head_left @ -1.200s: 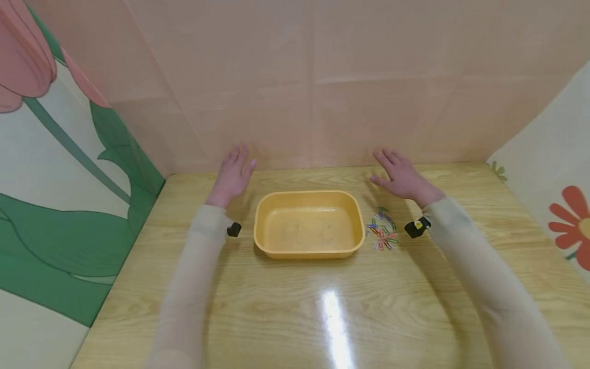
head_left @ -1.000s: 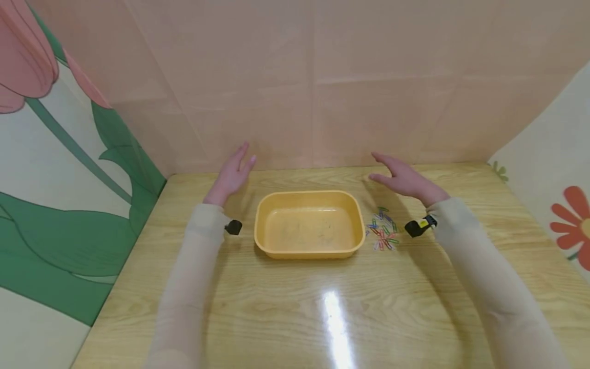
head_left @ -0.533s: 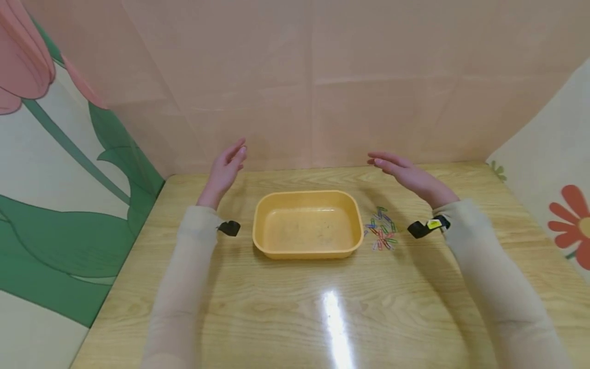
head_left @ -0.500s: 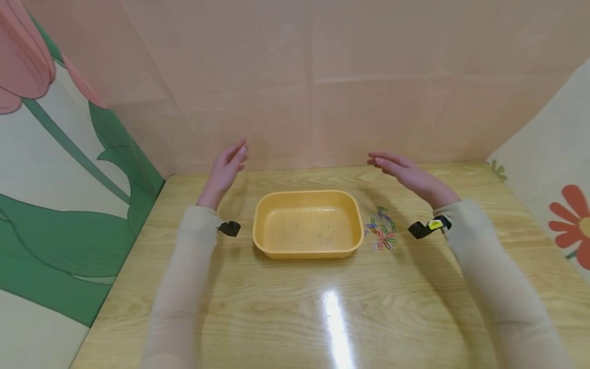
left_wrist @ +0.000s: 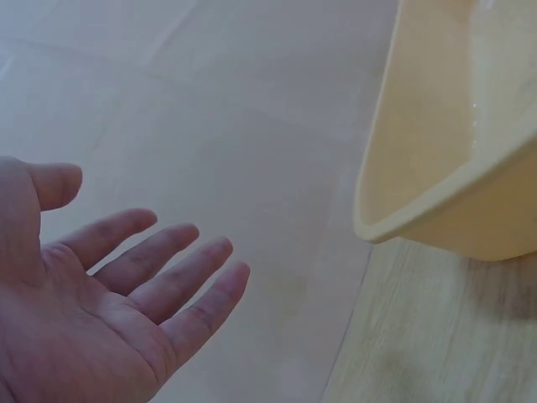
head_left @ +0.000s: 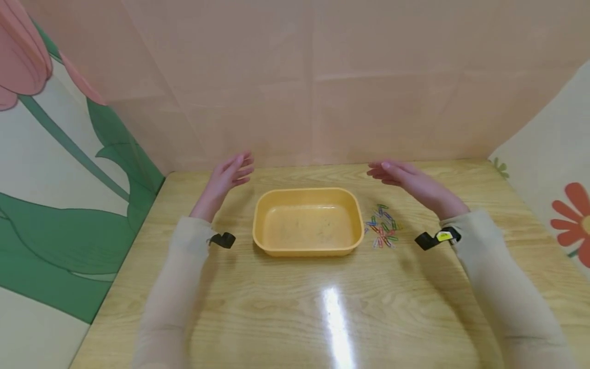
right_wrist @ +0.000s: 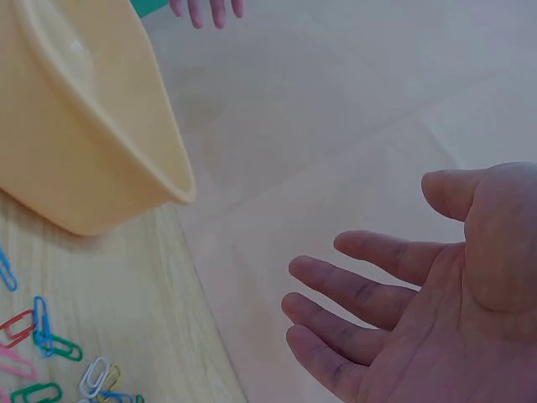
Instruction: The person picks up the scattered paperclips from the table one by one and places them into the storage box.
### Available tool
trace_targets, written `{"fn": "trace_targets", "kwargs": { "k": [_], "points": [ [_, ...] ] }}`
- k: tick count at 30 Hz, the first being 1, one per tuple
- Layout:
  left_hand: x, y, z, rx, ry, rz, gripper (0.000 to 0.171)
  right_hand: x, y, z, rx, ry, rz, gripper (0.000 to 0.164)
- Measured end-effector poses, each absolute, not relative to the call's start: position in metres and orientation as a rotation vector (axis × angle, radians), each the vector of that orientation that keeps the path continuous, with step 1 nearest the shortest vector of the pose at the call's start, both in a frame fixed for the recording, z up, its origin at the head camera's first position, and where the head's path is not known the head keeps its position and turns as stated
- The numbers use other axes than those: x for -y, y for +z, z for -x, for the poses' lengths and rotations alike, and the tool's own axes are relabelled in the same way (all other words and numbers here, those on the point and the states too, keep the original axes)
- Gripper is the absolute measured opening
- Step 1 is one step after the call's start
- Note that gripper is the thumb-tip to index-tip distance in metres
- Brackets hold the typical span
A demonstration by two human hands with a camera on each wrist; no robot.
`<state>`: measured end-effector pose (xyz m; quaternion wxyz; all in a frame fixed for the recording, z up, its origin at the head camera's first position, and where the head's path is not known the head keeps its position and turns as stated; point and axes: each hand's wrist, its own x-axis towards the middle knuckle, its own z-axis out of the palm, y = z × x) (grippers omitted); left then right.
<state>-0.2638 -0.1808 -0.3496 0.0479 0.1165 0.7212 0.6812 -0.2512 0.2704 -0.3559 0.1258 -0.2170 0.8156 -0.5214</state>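
A yellow plastic tub (head_left: 308,253) stands in the middle of the table in the head view, with nothing seen inside it. Several coloured paper clips (head_left: 383,226) lie loose just right of it; the right wrist view shows red, blue, green, pink and white ones. My left hand (head_left: 227,174) is raised above the table, behind and left of the tub, its palm facing inward and its fingers apart in the left wrist view. Behind and right of the tub, my right hand (head_left: 410,182) is held up the same way over the far side of the paper clips. Neither hand touches anything.
The wooden table (head_left: 272,307) meets a pinkish cloth backdrop (head_left: 313,92) at its back edge. A flower-printed cloth (head_left: 60,241) hangs on the left, another (head_left: 553,169) on the right. Each wrist wears a black strap piece (head_left: 435,238).
Both hands have turned from palms facing down or forward to palms facing each other. The wrists have drawn slightly apart and back toward the person. The tub and paper clips stay put.
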Motion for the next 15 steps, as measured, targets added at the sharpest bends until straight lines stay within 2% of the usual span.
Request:
{"fn": "trace_targets", "kwargs": {
  "k": [10, 15],
  "points": [
    [0.193, -0.362, 0.245, -2.131, 2.027, -0.261, 0.055, -0.278, -0.367, 0.242, -2.363, -1.490, 0.600, 0.052],
    [0.196, -0.370, 0.238, -2.091, 2.008, -0.235, 0.054, -0.292, -0.377, 0.239, -2.297, -1.473, 0.669, 0.051]
  ]
}}
